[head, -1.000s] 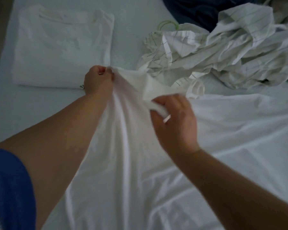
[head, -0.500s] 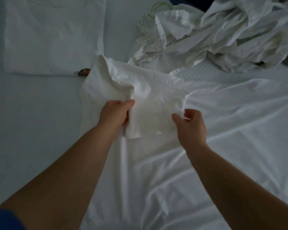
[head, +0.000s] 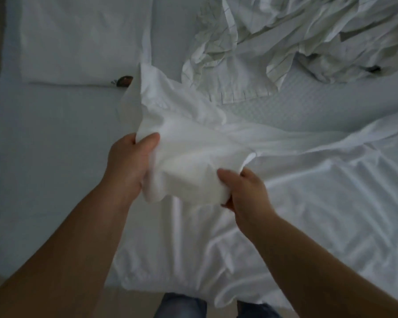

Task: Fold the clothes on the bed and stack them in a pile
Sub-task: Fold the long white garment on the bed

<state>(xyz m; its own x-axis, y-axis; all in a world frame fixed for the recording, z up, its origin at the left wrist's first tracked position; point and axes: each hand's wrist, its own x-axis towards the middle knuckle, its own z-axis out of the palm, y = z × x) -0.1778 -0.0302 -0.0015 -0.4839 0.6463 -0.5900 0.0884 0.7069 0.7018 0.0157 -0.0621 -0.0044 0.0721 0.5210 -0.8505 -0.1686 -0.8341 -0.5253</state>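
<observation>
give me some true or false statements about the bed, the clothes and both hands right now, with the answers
1. Both hands grip the same white garment. True: the left hand holds its left side and the right hand its lower right edge.
2. A folded white shirt lies flat at the far left of the bed. True.
3. The crumpled striped clothes sit at the near left corner. False: they are heaped at the far right.
4. The right hand rests empty on the sheet. False: its thumb and fingers pinch the white garment.
5. The white garment is already folded and stacked on the folded white shirt. False: it lies spread out and rumpled beside it.
</observation>
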